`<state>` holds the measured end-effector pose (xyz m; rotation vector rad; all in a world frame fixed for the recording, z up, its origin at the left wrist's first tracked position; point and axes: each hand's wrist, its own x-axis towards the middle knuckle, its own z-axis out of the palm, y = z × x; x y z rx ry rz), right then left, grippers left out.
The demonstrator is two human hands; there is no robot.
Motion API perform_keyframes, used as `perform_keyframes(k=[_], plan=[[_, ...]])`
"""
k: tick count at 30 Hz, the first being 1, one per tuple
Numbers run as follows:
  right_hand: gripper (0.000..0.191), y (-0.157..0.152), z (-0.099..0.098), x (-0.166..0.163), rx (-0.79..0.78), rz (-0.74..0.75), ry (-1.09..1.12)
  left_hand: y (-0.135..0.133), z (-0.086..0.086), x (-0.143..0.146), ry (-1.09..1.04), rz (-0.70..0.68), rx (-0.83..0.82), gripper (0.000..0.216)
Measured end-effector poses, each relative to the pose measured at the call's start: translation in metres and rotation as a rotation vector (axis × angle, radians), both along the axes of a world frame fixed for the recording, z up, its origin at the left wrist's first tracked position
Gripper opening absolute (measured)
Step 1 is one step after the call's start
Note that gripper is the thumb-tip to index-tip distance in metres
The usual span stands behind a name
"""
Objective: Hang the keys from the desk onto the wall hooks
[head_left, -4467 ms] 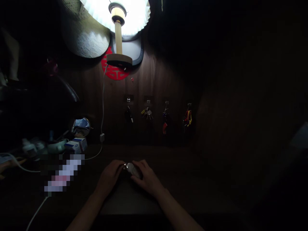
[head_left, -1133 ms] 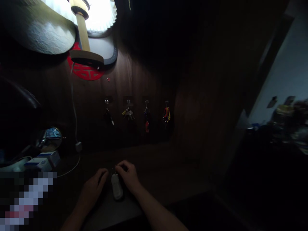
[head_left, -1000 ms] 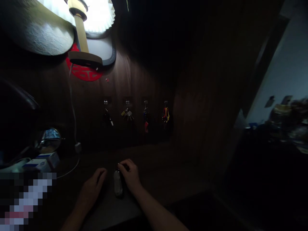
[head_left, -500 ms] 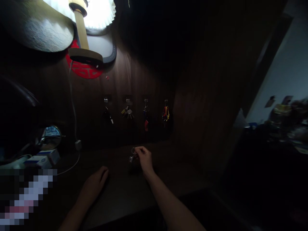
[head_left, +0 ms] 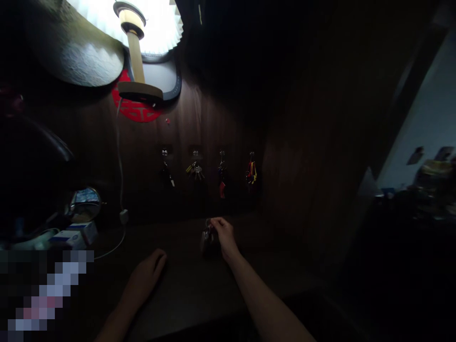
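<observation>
One keyring (head_left: 205, 240) is pinched by the right hand (head_left: 225, 232), the left hand (head_left: 147, 275) narrowly parted; four key bunches (head_left: 198, 171) are hung far.

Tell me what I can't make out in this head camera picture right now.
All in the head view:
Keyring in the right hand: its separate pieces, too small and dark.
Left hand: whatever may lie beneath it, hidden by the hand itself.
Lamp: its top, cut off by the upper edge.
Pixelated item, lower left: masked by blocks.
Clutter, far right: blurred, dark, cut off by the edge.
</observation>
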<state>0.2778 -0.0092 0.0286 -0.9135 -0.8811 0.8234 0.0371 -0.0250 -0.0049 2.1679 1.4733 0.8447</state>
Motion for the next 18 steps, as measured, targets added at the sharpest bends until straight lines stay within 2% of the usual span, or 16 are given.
perform_keyframes(k=[6, 13, 18], plan=[[0.029, 0.004, 0.018, 0.002, 0.024, 0.081, 0.059, 0.001, -0.001, -0.001, -0.021, -0.003, -0.01, 0.024], [0.032, 0.008, 0.047, 0.0, 0.063, 0.105, 0.08, -0.001, 0.003, -0.001, -0.04, 0.007, -0.012, 0.023], [0.035, 0.015, 0.059, -0.003, 0.072, 0.09, 0.086, -0.003, 0.004, -0.002, -0.049, -0.005, -0.017, 0.025]])
